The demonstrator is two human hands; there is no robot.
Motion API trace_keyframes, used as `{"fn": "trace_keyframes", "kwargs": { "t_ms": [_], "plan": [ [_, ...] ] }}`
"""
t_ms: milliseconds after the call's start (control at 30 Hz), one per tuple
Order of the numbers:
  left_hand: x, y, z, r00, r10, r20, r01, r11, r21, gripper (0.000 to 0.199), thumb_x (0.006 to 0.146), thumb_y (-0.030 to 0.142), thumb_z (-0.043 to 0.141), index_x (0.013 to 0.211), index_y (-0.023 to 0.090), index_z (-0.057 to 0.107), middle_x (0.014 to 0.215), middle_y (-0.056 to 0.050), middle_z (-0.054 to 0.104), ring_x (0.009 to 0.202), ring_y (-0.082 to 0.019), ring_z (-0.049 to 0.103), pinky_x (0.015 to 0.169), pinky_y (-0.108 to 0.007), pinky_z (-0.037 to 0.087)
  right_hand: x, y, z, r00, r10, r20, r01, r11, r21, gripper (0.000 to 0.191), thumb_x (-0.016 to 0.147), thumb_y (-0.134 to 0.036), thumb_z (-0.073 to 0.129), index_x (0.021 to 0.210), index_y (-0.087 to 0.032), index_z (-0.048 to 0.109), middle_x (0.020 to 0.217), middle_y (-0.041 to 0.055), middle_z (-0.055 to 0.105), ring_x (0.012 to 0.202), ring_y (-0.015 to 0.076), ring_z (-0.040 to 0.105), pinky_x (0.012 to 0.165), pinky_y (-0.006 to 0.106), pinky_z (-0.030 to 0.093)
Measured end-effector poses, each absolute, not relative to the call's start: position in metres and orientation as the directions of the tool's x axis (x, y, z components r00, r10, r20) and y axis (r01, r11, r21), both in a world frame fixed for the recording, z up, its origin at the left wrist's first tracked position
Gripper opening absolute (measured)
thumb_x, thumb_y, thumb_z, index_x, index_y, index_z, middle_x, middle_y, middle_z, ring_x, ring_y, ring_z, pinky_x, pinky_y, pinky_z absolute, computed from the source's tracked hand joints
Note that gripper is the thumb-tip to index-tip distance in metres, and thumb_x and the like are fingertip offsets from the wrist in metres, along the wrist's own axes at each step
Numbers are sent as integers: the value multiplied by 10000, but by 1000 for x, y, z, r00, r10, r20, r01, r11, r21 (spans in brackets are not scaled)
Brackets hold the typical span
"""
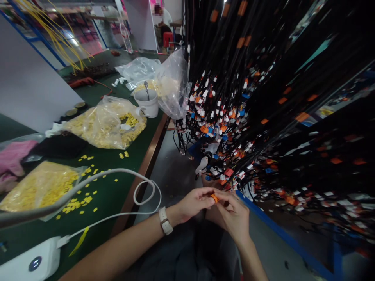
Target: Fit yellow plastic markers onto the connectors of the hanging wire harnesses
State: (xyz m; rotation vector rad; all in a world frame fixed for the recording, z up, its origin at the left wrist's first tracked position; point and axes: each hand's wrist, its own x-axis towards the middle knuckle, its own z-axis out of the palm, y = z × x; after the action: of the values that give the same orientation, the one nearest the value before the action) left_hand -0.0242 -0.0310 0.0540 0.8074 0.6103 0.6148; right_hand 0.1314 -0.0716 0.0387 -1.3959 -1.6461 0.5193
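Note:
A small orange connector (pixel 215 198) is pinched between both my hands above my lap. My left hand (pixel 195 203), with a white watch (pixel 165 221) on its wrist, grips it from the left with thumb and fingers. On the other side, my right hand (pixel 236 214) closes its fingertips around the same piece. Any wire running from the connector is hidden by my fingers. Just beyond my hands hangs a thick mass of black cables (pixel 218 117) ending in white, orange and blue connectors.
A green-topped bench (pixel 117 199) on the left carries a bag of yellow parts (pixel 108 121), a second bag (pixel 43 187), a white mug (pixel 147 102) and a white power bank (pixel 32 259) with a cable. A blue frame bar (pixel 275 226) runs at right. Someone sits far back.

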Motion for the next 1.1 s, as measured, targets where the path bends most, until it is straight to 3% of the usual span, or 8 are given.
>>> {"fn": "trace_keyframes", "kwargs": {
  "t_ms": [267, 467, 900, 1100],
  "plan": [
    [-23, -33, 55, 674, 706, -220, -367, 578, 729, 389, 711, 285, 684, 1054, 110, 635, 1020, -121, 624, 934, -181, 565, 870, -314, 410, 127, -72, 47, 55, 925, 375, 571, 279, -772, 122, 763, -190, 612, 858, -259, 643, 879, 35, 695, 806, 213, 619, 674, 368, 488],
    [-22, -35, 59, 621, 734, -274, -388, 591, 707, 406, 631, 270, 749, 987, 94, 662, 951, -116, 653, 884, -179, 586, 859, -312, 418, 126, -75, 47, 62, 926, 371, 543, 281, -791, 123, 763, -186, 610, 855, -261, 639, 881, 33, 693, 815, 211, 625, 722, 389, 490],
    [-20, -40, 60, 573, 770, -281, -406, 564, 719, 364, 638, 276, 747, 954, 109, 676, 873, -91, 668, 817, -160, 592, 812, -290, 428, 122, -78, 43, 110, 906, 409, 470, 315, -824, 145, 750, -160, 623, 855, -261, 628, 881, 37, 689, 846, 225, 636, 794, 430, 487],
    [-21, -37, 60, 579, 764, -284, -426, 581, 693, 338, 638, 296, 745, 911, 108, 677, 880, -93, 648, 811, -160, 576, 799, -301, 422, 116, -78, 46, 146, 914, 378, 510, 258, -820, 146, 766, -185, 600, 886, -259, 636, 1164, 84, 589, 1021, 261, 581, 785, 442, 502]
  ]
}}
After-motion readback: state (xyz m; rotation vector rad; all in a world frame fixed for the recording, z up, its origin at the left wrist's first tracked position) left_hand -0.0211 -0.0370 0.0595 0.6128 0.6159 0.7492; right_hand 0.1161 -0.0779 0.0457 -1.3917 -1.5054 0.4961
